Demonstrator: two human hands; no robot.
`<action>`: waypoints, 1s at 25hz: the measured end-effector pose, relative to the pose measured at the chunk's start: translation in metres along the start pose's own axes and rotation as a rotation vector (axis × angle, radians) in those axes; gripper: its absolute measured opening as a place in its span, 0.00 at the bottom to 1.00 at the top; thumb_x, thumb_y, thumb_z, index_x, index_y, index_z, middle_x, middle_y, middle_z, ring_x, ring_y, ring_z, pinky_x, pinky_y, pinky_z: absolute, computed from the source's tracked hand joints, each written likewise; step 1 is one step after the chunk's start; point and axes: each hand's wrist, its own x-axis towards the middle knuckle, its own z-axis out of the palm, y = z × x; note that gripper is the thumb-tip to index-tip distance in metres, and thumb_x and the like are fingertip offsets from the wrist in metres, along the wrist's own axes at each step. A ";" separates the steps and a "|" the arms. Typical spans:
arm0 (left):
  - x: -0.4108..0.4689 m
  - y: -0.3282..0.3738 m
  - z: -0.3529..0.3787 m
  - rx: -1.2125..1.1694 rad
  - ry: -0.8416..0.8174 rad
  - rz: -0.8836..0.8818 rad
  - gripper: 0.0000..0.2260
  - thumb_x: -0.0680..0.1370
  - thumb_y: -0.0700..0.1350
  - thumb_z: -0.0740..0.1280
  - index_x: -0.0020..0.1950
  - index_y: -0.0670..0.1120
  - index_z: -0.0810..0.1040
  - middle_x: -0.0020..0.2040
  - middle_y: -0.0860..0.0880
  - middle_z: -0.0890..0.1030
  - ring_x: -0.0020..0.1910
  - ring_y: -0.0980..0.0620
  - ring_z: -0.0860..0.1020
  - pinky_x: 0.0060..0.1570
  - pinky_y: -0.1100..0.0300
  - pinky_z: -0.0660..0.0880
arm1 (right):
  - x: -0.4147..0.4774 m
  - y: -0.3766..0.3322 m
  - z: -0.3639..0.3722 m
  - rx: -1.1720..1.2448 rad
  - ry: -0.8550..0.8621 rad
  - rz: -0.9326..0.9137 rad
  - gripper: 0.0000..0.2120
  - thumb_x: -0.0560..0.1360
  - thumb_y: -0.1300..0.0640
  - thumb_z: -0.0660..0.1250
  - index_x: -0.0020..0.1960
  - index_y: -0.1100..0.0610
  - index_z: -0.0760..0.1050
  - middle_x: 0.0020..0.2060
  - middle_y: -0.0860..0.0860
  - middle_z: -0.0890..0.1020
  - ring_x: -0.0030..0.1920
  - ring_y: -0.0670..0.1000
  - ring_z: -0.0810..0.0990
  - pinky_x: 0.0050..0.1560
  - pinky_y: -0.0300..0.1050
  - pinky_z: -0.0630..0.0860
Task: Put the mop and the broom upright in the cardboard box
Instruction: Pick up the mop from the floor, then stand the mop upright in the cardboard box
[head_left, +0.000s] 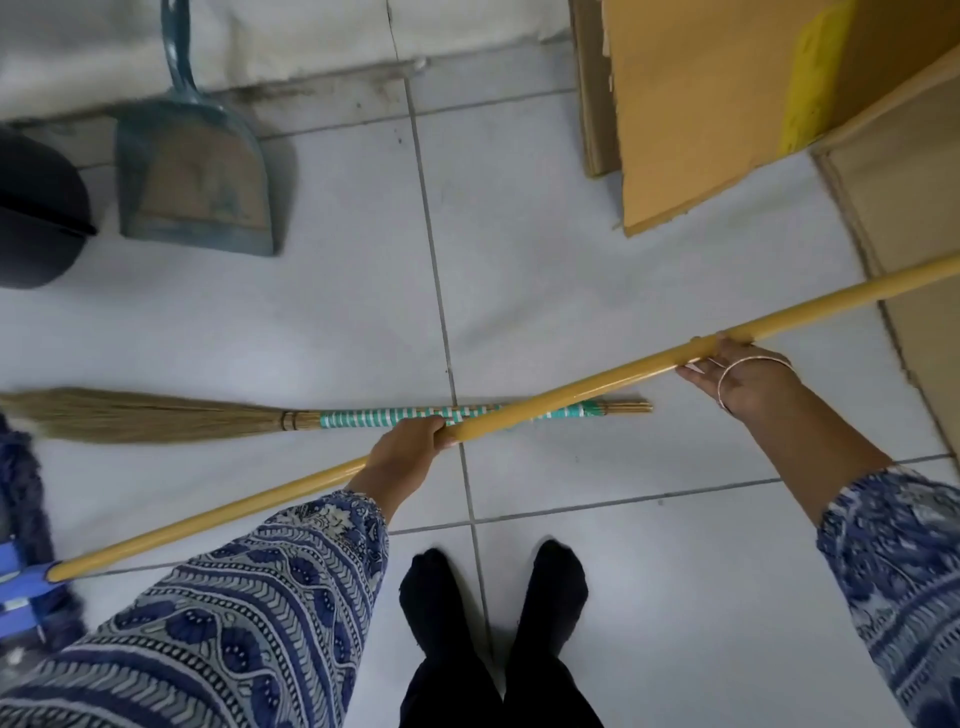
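The mop has a long yellow pole that runs slantwise from lower left to the right edge, with its dark blue head at the far left. My left hand is closed around the pole's middle. My right hand grips it further up, near the right. Below the pole, the grass broom lies flat on the floor, its green and white wrapped handle pointing right. The cardboard box stands at the upper right with a flap hanging open.
A teal dustpan leans against the wall at upper left, beside a dark round bin. Another cardboard panel runs along the right edge. My feet in black socks stand on the white tiled floor.
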 end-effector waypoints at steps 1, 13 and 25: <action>-0.012 0.003 -0.011 -0.021 -0.011 0.004 0.11 0.80 0.48 0.58 0.40 0.45 0.68 0.38 0.46 0.73 0.38 0.46 0.71 0.38 0.57 0.63 | -0.024 -0.010 -0.001 -0.006 -0.014 -0.031 0.09 0.79 0.66 0.56 0.41 0.61 0.70 0.44 0.59 0.77 0.55 0.58 0.75 0.55 0.60 0.73; -0.230 0.138 -0.203 -0.126 -0.012 0.280 0.09 0.77 0.49 0.62 0.40 0.49 0.77 0.36 0.49 0.76 0.38 0.49 0.74 0.40 0.58 0.69 | -0.370 -0.232 -0.035 -0.032 -0.118 -0.477 0.09 0.79 0.65 0.55 0.41 0.59 0.69 0.46 0.60 0.76 0.62 0.63 0.74 0.53 0.55 0.78; -0.448 0.357 -0.339 -0.112 0.238 0.715 0.11 0.78 0.45 0.62 0.36 0.47 0.73 0.37 0.48 0.79 0.33 0.60 0.77 0.39 0.65 0.74 | -0.700 -0.442 -0.153 0.023 -0.162 -1.033 0.13 0.78 0.64 0.60 0.61 0.65 0.71 0.55 0.62 0.75 0.53 0.58 0.76 0.50 0.59 0.76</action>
